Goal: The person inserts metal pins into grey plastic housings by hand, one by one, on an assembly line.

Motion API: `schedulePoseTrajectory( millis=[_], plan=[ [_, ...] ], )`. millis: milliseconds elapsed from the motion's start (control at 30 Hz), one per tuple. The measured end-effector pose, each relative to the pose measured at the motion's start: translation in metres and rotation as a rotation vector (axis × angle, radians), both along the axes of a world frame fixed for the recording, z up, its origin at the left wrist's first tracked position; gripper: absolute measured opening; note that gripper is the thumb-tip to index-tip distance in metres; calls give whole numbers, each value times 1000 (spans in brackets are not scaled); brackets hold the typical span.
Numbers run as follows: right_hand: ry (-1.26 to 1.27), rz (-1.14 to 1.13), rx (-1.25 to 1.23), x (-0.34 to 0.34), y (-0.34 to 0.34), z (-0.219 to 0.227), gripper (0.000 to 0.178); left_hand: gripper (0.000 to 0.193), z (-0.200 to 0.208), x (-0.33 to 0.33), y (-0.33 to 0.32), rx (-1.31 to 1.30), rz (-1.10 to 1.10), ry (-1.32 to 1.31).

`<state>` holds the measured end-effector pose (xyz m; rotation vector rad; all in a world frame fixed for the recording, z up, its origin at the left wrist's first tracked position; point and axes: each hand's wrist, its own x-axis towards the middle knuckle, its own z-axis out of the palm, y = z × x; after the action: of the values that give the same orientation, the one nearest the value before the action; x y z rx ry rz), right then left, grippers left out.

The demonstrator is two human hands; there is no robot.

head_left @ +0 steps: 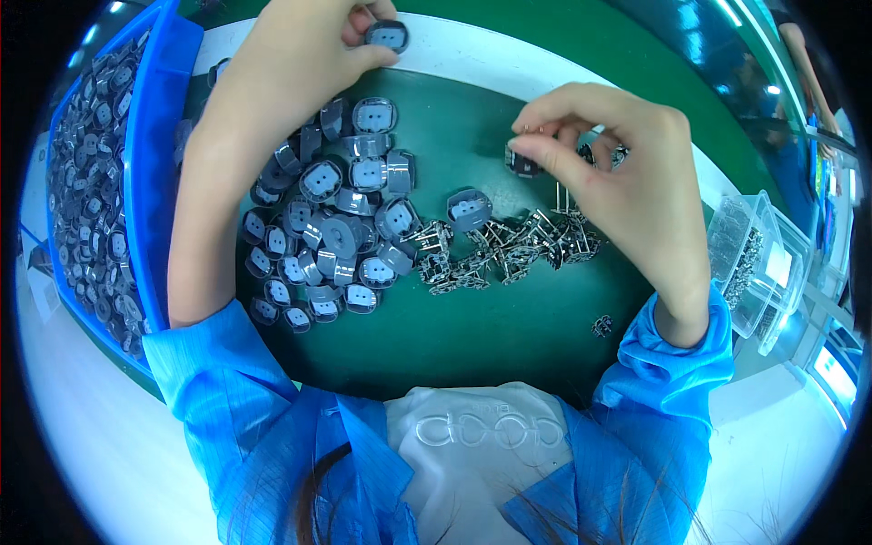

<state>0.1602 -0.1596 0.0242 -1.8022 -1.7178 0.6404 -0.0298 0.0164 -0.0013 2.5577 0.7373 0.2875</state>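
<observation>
At the far edge of the green table, my left hand [336, 45] pinches a rounded dark grey plastic housing [388, 36] with a pale, slotted face. To the right, my right hand [618, 145] is closed, thumb and fingertips on a small dark part [522, 163]; its exact kind is hard to make out. More metal pieces show behind the fingers of that hand. Below my left hand lies a heap of similar grey housings [322, 182]. A row of small metal contact pieces [500, 254] lies between the hands, with one housing [468, 209] beside it.
A blue bin [150, 154] full of grey housings stands at the left. Clear plastic boxes [763, 263] with small metal parts sit at the right edge. A white strip [472, 56] curves along the far side. One loose metal piece [602, 326] lies near my right forearm.
</observation>
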Motion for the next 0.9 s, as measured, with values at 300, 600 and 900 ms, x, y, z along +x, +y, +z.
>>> schedulePoseTrajectory(
  millis=[300, 600, 900],
  plan=[
    [272, -67, 285, 1, 5, 0, 15, 32, 25, 21, -58, -595, -140, -231],
    [109, -61, 365, 2, 3, 1, 14, 34, 20, 23, -64, -796, -15, -385],
    [-28, -80, 443, -2, 1, 1, 15, 38, 18, 22, -63, -838, -5, -373]
  ],
)
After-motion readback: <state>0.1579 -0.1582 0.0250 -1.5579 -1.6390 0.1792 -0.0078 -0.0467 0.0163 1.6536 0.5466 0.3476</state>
